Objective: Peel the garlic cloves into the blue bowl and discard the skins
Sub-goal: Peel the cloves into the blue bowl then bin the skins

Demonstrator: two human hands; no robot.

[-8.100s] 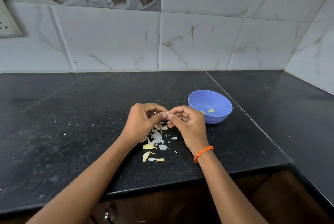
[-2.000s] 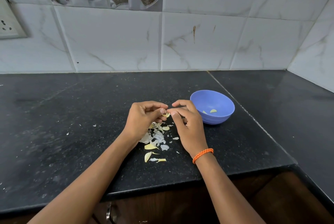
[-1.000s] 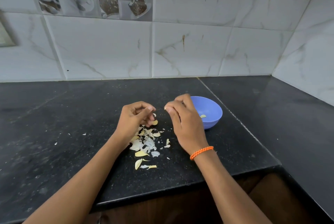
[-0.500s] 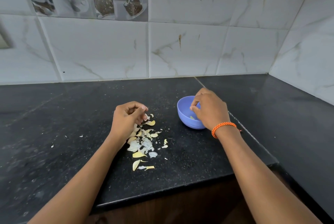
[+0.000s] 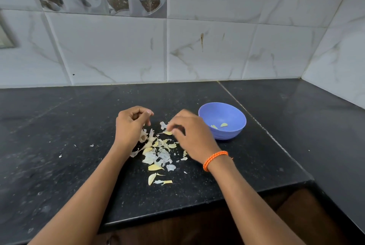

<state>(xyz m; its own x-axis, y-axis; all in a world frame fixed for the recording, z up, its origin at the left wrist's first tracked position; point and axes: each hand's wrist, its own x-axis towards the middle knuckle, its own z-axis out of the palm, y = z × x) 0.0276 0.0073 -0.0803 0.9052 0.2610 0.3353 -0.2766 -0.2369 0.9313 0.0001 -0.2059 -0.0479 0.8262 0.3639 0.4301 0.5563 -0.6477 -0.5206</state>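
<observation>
Two pale cloves point(image 5: 219, 125) in blue bowl point(image 5: 233, 132), both hands' grips unclear

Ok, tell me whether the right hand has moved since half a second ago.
Yes. The right hand has left the blue bowl and gone left to the garlic skins.

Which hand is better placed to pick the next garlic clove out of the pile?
Right. The right hand reaches low over the pile of pale garlic cloves and skins, fingertips at a yellowish piece on its far edge. The left hand, loosely curled, sits at the pile's left edge, further from that piece.
</observation>
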